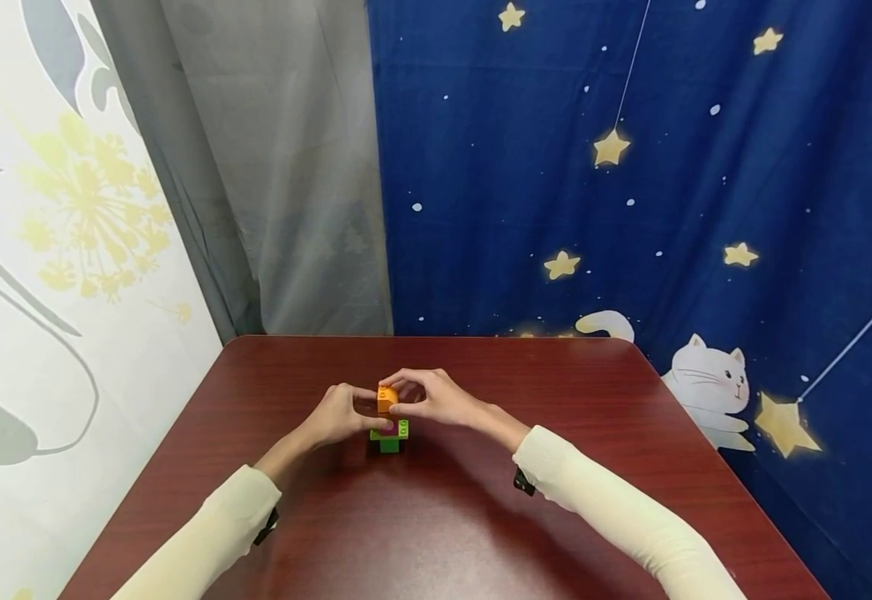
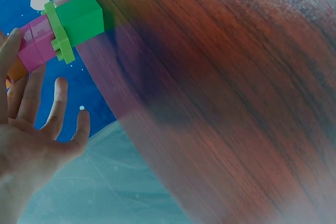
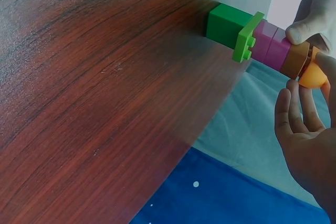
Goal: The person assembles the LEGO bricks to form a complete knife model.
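A short tower of toy building bricks stands upright on the table. At its foot is a green block point(image 3: 229, 24), topped by a wider light-green plate point(image 3: 247, 38). Pink bricks point(image 2: 37, 41) come above that, then a brown-orange brick point(image 3: 295, 60) and a rounded orange brick point(image 3: 313, 73) at the top. My left hand point(image 1: 337, 415) pinches the tower from the left, its thumb near the top of the pink bricks. From the right, my right hand point(image 1: 436, 398) grips the rounded orange brick between thumb and fingers. Fingers partly hide the upper bricks.
The tower stands on a dark red wood-grain table point(image 1: 376, 533). Behind the far edge hang a grey curtain point(image 1: 293, 167) and a blue curtain with stars point(image 1: 496, 192). A pale floral curtain point(image 1: 68, 250) hangs at the left.
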Tool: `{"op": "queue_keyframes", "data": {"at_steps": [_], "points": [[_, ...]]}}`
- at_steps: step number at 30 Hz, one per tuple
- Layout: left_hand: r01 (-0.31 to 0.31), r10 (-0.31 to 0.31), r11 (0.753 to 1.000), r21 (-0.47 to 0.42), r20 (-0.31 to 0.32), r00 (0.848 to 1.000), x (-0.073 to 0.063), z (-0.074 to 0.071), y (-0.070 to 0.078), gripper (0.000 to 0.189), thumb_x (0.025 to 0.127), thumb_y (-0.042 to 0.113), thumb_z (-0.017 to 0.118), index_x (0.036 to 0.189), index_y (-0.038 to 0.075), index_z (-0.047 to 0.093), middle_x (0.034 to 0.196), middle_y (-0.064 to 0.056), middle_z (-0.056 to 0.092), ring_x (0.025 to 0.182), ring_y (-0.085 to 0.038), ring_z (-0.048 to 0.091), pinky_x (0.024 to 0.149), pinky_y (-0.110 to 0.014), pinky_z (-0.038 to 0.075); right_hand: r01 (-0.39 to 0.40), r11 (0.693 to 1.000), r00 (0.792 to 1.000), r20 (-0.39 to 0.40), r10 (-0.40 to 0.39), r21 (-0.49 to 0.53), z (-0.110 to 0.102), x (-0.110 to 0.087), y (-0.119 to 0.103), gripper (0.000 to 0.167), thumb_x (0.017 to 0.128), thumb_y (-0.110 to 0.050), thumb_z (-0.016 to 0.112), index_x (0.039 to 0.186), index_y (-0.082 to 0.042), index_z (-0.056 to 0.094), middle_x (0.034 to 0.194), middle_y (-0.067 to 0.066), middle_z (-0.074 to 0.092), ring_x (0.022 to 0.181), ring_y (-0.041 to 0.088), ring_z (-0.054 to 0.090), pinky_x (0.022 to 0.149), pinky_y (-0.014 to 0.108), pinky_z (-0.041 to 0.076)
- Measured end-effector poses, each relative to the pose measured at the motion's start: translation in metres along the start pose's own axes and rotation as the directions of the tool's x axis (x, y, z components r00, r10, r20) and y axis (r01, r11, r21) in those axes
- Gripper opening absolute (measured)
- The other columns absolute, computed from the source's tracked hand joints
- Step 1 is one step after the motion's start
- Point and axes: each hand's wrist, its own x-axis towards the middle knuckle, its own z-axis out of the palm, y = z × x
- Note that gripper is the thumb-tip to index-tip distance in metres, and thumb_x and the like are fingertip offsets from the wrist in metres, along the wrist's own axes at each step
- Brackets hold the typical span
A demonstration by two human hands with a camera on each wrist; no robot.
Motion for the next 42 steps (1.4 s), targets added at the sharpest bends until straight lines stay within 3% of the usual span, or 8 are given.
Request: {"op": "queue_keyframes", "data": {"at_steps": [8, 17, 26, 37, 42], "points": [[0.006, -0.006, 1.000, -0.002, 0.000, 1.000, -0.001, 0.000, 0.001, 0.049, 0.078, 0.040, 0.093, 0.116, 0.012, 0.080, 0.108, 0.001, 0.078, 0.096, -0.023, 0.070, 0.087, -0.037, 0.058, 0.003, 1.000, 1.000, -0.012, -0.003, 0.024, 0.001, -0.002, 0.001, 0.042, 0.093, -0.016, 0.081, 0.133, -0.018, 0.067, 0.115, 0.001, 0.076, 0.094, 0.006, 0.071, 0.083, 0.025, 0.058], [0.016, -0.016, 1.000, 0.008, -0.013, 1.000, -0.001, -0.001, 0.001, 0.049, 0.077, 0.038, 0.093, 0.116, 0.011, 0.080, 0.107, 0.000, 0.078, 0.091, -0.012, 0.068, 0.085, -0.035, 0.059, -0.010, 0.999, 1.000, -0.016, 0.011, 0.044, 0.001, -0.002, 0.002, 0.042, 0.093, -0.017, 0.081, 0.132, -0.019, 0.068, 0.114, 0.000, 0.076, 0.095, 0.007, 0.072, 0.083, 0.030, 0.059], [0.017, -0.017, 1.000, 0.014, -0.010, 1.000, 0.000, 0.000, 0.002, 0.050, 0.077, 0.039, 0.094, 0.116, 0.010, 0.080, 0.107, 0.001, 0.078, 0.089, -0.012, 0.067, 0.084, -0.034, 0.058, -0.024, 0.998, 1.000, -0.016, 0.025, 0.062, 0.002, 0.000, 0.005, 0.043, 0.091, -0.015, 0.083, 0.131, -0.018, 0.068, 0.111, 0.000, 0.077, 0.093, 0.006, 0.072, 0.083, 0.037, 0.059], [0.011, -0.011, 1.000, 0.002, 0.005, 1.000, 0.003, -0.002, -0.003, 0.052, 0.077, 0.042, 0.093, 0.117, 0.010, 0.080, 0.106, 0.001, 0.078, 0.089, -0.015, 0.067, 0.083, -0.034, 0.059, -0.020, 0.998, 0.999, -0.030, 0.021, 0.054, 0.004, 0.002, 0.008, 0.043, 0.090, -0.018, 0.084, 0.129, -0.018, 0.068, 0.109, -0.001, 0.077, 0.093, 0.009, 0.073, 0.079, 0.027, 0.058], [-0.003, 0.003, 1.000, 0.012, 0.007, 1.000, 0.005, -0.003, -0.005, 0.051, 0.077, 0.041, 0.093, 0.116, 0.010, 0.080, 0.105, 0.001, 0.078, 0.086, -0.014, 0.067, 0.082, -0.033, 0.059, -0.007, 0.998, 0.998, -0.057, 0.010, 0.063, 0.006, 0.004, 0.012, 0.043, 0.089, -0.017, 0.085, 0.129, -0.018, 0.069, 0.109, 0.001, 0.077, 0.093, 0.013, 0.073, 0.078, 0.028, 0.058]]}}
